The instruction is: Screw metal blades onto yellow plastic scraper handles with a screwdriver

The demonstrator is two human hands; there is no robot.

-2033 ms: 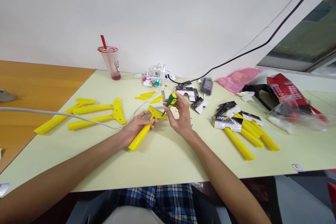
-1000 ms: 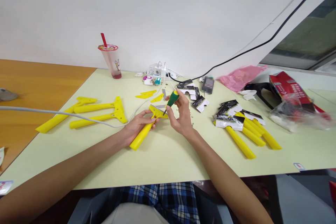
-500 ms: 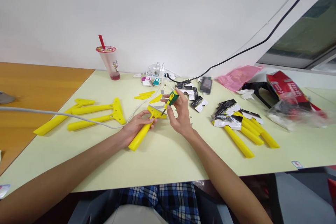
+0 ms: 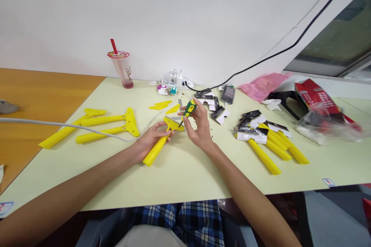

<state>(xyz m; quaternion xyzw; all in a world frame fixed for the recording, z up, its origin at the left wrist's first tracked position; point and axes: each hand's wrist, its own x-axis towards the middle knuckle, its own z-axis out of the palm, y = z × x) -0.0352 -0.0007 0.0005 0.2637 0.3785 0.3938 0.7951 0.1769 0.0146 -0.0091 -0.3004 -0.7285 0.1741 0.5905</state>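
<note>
My left hand (image 4: 152, 137) is closed around the neck of a yellow scraper (image 4: 158, 149), its wide head tilted up and away from me. A metal blade shows along the head's far edge. In my right hand (image 4: 199, 129) is a green and yellow screwdriver (image 4: 189, 108), gripped by the handle. Its shaft slants down to the right part of the scraper's head; the exact contact at the tip is too small to make out. Just beyond lie loose yellow cover pieces (image 4: 160, 105) and a thin grey blade (image 4: 180, 103).
Yellow scraper handles (image 4: 104, 120) lie at left, crossed by a grey cable (image 4: 58, 124). Scrapers with black-and-white card sleeves (image 4: 263, 158) are piled at right. Behind stand a drink cup (image 4: 121, 70), a power strip (image 4: 174, 79), and a pink bag (image 4: 263, 87).
The screwdriver handle has tilted slightly in my right fingers, its tip staying at the scraper's head. The whole view has shifted a little; both hands keep their holds.
</note>
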